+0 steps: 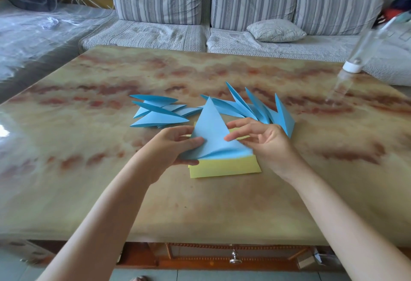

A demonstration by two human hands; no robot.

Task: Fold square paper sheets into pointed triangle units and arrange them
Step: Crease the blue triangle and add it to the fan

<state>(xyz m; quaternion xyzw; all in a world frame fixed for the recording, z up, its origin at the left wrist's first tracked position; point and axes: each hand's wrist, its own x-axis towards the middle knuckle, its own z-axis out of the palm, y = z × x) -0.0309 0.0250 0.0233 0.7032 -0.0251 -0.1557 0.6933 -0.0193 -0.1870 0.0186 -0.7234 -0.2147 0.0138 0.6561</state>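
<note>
Blue folded-paper triangle units (160,112) lie finished on the bench (111,191). Left hand (171,149) and right hand (266,142) pinch a part-folded blue paper triangle (211,131). The yellow paper stack (224,167) is still unfolded.

Home living room: striped sofa (244,13), marble coffee table (111,191).

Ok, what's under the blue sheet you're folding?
A yellow paper stack. Its near edge and front corners show; the blue sheet covers most of the rest.
</note>
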